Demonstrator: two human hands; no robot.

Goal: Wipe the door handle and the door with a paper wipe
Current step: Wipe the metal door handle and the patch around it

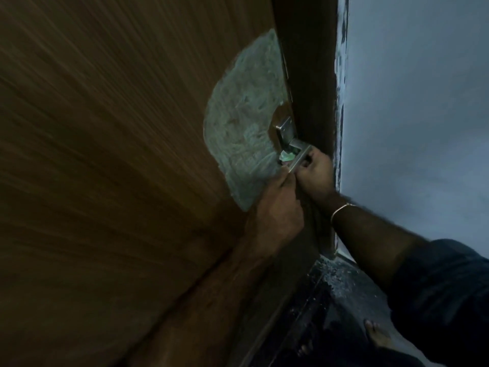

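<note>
The brown wooden door (119, 128) fills the left of the view and carries a pale, smeared patch (243, 123) around the lock. A metal lever handle (300, 157) on its back plate (285, 131) sits at the door's right edge. My right hand (315, 176) is closed around the lever. My left hand (275, 213) reaches up just below and left of it, fingers at the lever's end. A small pale green wipe (287, 156) shows behind the lever, between handle and door; which hand holds it is hidden.
A dark door frame (312, 75) runs beside the door, with a pale blue-grey wall (423, 102) to its right. Below lies a dark speckled floor (344, 287), where my bare foot (375, 337) stands. A thin bangle (341, 209) circles my right wrist.
</note>
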